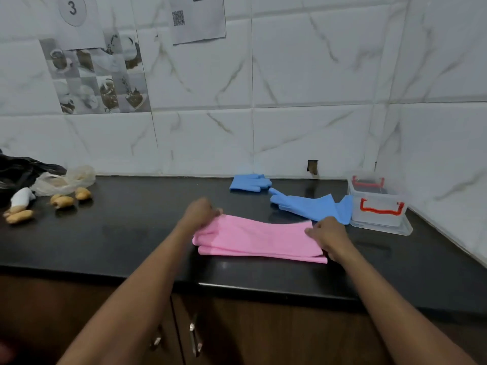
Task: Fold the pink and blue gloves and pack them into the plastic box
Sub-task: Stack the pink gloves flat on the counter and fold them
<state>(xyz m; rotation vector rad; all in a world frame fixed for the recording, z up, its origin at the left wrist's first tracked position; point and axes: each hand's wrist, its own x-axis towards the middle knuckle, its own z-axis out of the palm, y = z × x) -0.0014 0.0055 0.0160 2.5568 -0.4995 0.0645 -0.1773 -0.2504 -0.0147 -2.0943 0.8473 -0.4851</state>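
White marble-look wall tiles are backing a glossy black countertop (131, 233) that is running across the scene above brown wooden cabinet doors (237, 338). Near the front edge, stacked pink rubber gloves (259, 239) are lying flat, their long side running left to right. The left hand (201, 212) is pinching the far left corner of the pink gloves with curled fingers, and the right hand (328, 237) is gripping their right end, fingers closed around the cuffs. Farther back, a folded blue rubber glove (250, 182) is resting close to the wall, and just to its right a second blue rubber glove (311, 205) is lying spread out, its fingers pointing left and its cuff touching the clear plastic box with red handles (376, 204). That box is sitting uncovered on its clear lid at the far right, beside the corner of the wall. At the far left, several tan lumps of food (62, 201) are lying near a crumpled clear plastic bag (66, 180) and a black bag (18, 169).
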